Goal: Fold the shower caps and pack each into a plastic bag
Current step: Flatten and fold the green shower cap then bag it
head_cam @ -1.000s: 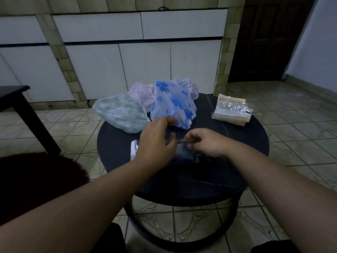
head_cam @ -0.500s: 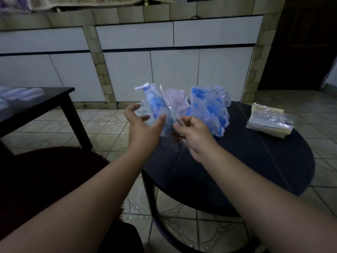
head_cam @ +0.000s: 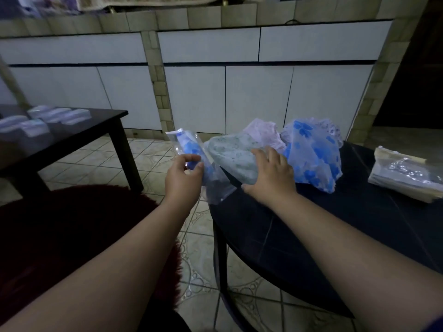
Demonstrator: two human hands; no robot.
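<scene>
Currently, the packed plastic bag (head_cam: 203,168) is held off the round table's left edge, above the tiled floor (head_cam: 153,168). Its contents are a folded shower cap with a blue print, visible through the clear film; the bag's upper end has a white strip, and its lower end hangs loose. The left hand (head_cam: 183,180) pinches the bag between thumb and curled fingers near its middle.

The right hand (head_cam: 271,176) lies flat on the green-patterned shower cap (head_cam: 236,159), fingers spread and nearly straight, holding nothing. This cap rests on the left part of the round black table (head_cam: 335,236). Just behind it lies a pink shower cap (head_cam: 263,130), and to its right stands a blue-flowered shower cap (head_cam: 311,152), bunched and unfolded. Behind the blue-flowered one, a white lacy cap (head_cam: 332,127) shows partly. All four lie close together, touching or overlapping.

A stack of empty plastic bags (head_cam: 407,178) lies at the table's right side, well apart from the caps.

To the left stands a second dark table (head_cam: 72,137), rectangular, apart from the round one. Several pale packed bags (head_cam: 48,118) lie in rows on it; their contents are too blurred to tell. A dark red rug (head_cam: 72,236) covers the floor at lower left. White cabinet doors (head_cam: 239,97) line the tiled wall behind.
</scene>
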